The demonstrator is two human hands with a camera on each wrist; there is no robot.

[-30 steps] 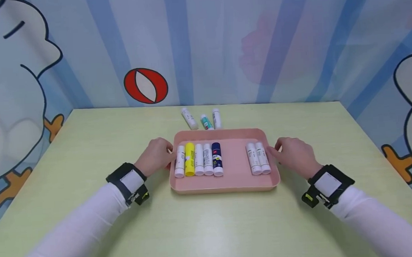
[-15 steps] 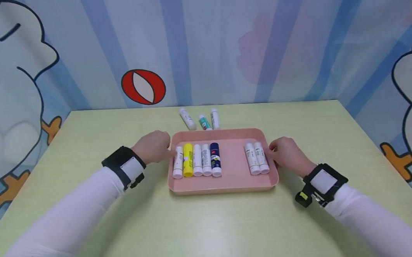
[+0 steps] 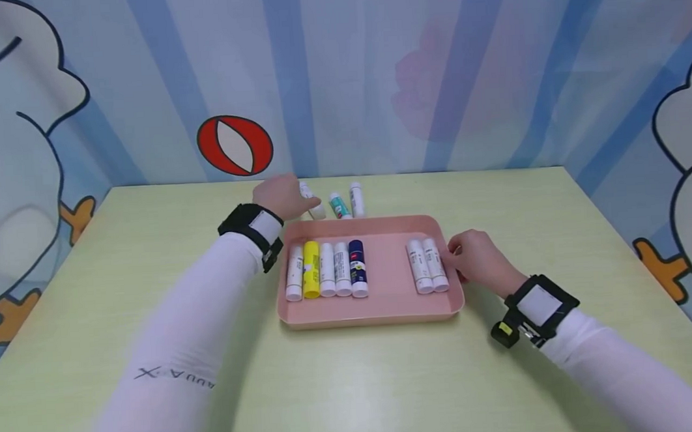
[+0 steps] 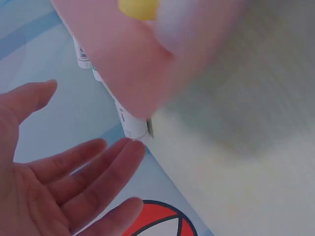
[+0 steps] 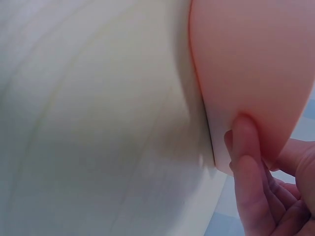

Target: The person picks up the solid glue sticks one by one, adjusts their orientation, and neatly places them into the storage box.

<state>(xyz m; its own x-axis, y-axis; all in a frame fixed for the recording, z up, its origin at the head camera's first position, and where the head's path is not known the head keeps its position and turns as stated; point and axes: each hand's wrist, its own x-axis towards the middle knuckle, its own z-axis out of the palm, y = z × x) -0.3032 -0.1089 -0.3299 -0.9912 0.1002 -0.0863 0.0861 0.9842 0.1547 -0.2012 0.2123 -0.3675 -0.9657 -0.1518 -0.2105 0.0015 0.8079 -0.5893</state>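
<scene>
My left hand (image 3: 279, 196) is over the back of the table, beside a white glue stick (image 3: 318, 211) that it partly covers. Its fingers are spread and loosely bent in the left wrist view, with that stick (image 4: 132, 124) just beyond the fingertips. My right hand (image 3: 479, 261) pinches the right rim of a pink tray (image 3: 383, 310), fingers on the outer wall and thumb at the edge. In the tray's left part lie several glue sticks in a row, among them a yellow one (image 3: 311, 270) and a dark blue one (image 3: 357, 269). Two white sticks (image 3: 427, 266) lie at its right.
Behind the tray are a teal glue stick (image 3: 339, 206) and another white stick (image 3: 357, 200). The pale table (image 3: 355, 385) ends at a blue striped backdrop (image 3: 362, 78) with a printed red ball.
My left hand has left the tray's left side and moved back and right to the white glue stick behind it. The right hand stays at the tray's rim.
</scene>
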